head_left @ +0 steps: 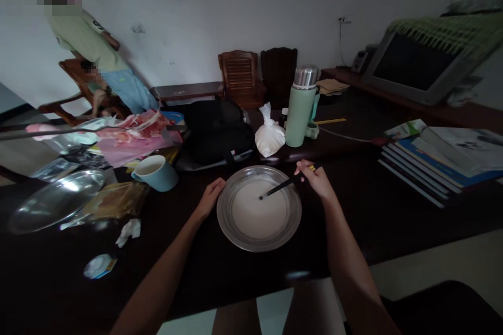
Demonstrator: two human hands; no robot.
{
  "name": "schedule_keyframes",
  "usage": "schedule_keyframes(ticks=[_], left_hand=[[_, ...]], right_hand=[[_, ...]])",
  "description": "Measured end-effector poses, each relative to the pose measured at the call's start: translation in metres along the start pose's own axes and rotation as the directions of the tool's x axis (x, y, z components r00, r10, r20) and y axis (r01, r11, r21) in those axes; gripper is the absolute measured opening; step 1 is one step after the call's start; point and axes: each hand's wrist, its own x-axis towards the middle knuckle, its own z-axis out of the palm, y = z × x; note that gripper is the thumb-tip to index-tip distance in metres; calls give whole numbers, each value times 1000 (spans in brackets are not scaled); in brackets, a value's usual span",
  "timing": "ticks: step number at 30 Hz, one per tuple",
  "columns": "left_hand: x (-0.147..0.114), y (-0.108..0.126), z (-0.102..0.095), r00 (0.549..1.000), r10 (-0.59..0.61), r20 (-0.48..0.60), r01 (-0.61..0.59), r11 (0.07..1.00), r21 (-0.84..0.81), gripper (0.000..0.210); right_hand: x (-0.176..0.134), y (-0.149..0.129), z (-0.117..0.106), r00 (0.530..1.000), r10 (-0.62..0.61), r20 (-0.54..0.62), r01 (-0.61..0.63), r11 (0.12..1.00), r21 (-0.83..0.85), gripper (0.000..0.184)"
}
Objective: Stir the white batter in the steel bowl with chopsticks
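Observation:
A round metal bowl (223,220) sits on the dark table in front of me, with milky white liquid (255,220) inside. My left hand (211,197) is closed at the bowl's left rim, its fingertips partly hidden. Above the right rim, my right hand (314,177) pinches a thin black stick (281,186) with a yellow band near its upper end. The stick slants down to the left, its tip at the liquid. Behind the bowl stand a tied plastic bag of white powder (270,138) and a pale green thermos (301,115).
Left of the bowl are a light blue mug (163,178), a metal tray (58,204) and a crumpled tissue (129,231). A black bag (216,133) lies behind. Stacked books (428,167) are on the right. Another person (92,42) stands at the far left, beside a chair with someone seated.

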Motion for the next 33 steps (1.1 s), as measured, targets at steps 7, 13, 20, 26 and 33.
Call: schedule_keyframes(ticks=[7,13,20,26,33], left_hand=[[-1,5,-1,1000,-9,13,9,1000,17,56],[-1,1,-2,1000,-15,14,15,1000,15,57],[-2,2,0,1000,-22,-9,22,1000,5,58],[-4,5,0,999,-29,-15,29,1000,-12,59],[-6,7,1,1000,-22,-20,22,1000,-7,59]], right_hand=[[-2,-5,9,983,11,184,-14,1000,19,52],[-3,-1,-2,999,35,-13,-35,999,33,52],[-6,-2,8,984,21,175,-22,1000,4,49],[-5,-2,-4,999,50,-19,-50,998,32,53],[-3,-2,10,979,27,200,-32,999,24,53]])
